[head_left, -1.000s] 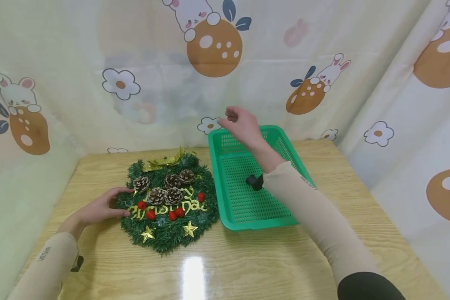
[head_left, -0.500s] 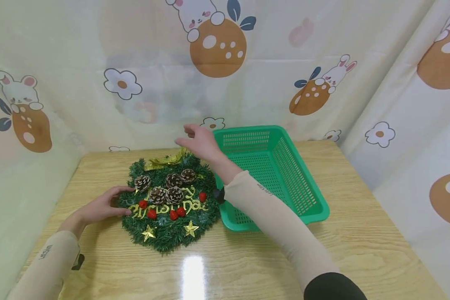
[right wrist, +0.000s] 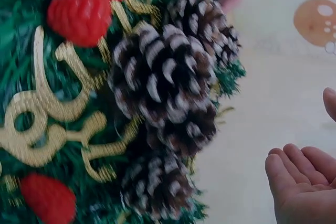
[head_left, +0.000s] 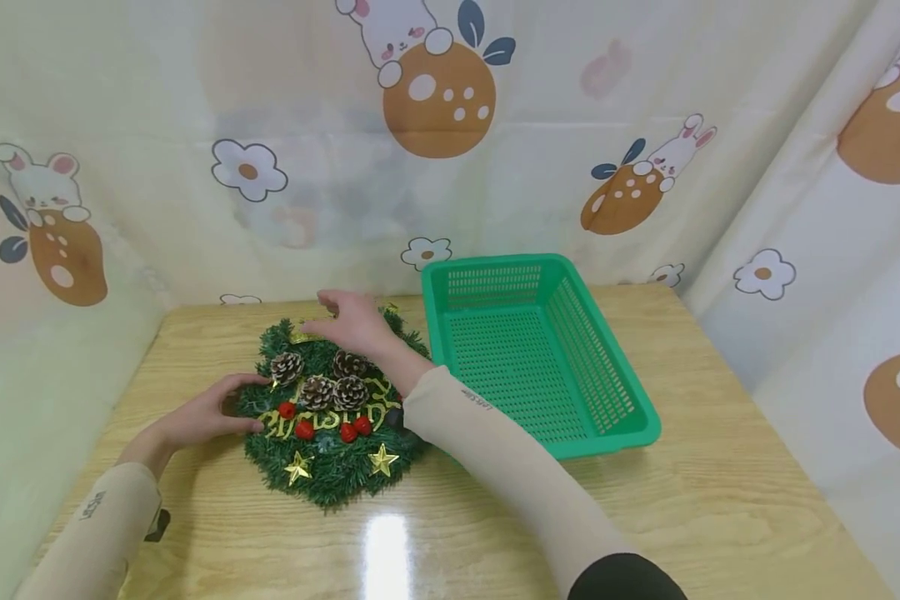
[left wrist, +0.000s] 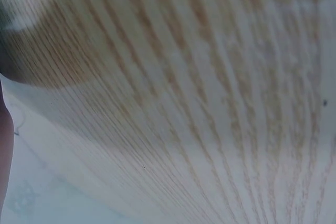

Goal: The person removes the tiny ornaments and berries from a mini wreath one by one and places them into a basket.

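A green Christmas wreath [head_left: 330,479] lies on the table, bearing pinecones [head_left: 351,392], red berries [head_left: 304,430], gold stars [head_left: 382,460] and gold lettering. Against its left edge rests my left hand [head_left: 206,412], thumb and fingers spread apart. Over the wreath's upper part hovers my right hand [head_left: 360,325], its fingers loosely bent and holding nothing; it hides part of the gold ribbon [head_left: 300,335] and some pinecones. The right wrist view shows the pinecones [right wrist: 163,72] close up, with the right hand [right wrist: 307,184] apart from them.
To the wreath's right stands a green plastic basket [head_left: 628,375] with slotted walls. Behind the wooden table [head_left: 495,533] hangs a patterned curtain [head_left: 307,92]. The left wrist view holds mostly blurred table grain.
My right hand has moved left and down, from over the basket to above the wreath's upper part. My left hand stays at the wreath's left edge.
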Tool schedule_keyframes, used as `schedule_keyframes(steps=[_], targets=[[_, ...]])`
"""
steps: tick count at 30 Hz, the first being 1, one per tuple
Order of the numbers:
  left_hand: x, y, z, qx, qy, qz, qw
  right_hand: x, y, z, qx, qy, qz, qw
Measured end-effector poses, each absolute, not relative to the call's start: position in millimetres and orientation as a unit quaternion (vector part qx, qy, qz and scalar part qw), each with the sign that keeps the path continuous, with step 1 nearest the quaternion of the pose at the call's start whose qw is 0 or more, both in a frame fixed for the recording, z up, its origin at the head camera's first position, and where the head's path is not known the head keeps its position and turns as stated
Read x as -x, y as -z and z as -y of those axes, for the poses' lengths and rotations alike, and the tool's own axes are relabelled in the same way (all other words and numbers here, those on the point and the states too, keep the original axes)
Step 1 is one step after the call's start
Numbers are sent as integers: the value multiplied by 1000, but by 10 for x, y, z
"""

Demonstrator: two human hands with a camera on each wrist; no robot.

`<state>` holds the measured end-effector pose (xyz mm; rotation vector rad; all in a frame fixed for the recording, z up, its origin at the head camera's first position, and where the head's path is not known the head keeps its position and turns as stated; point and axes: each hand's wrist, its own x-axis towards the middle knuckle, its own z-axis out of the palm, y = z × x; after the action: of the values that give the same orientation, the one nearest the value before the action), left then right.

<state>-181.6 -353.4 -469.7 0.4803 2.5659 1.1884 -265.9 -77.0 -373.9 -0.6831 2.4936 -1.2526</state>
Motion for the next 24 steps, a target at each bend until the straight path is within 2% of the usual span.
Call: schedule_keyframes(steps=[14,24], targets=[[1851,4698,3534,-165,-411,-886,139,2554,3914,1041,244,368,-886,143],[1800,4680,3525,-168,-409,-887,132,2496,3992,1158,287,298,-899,143]])
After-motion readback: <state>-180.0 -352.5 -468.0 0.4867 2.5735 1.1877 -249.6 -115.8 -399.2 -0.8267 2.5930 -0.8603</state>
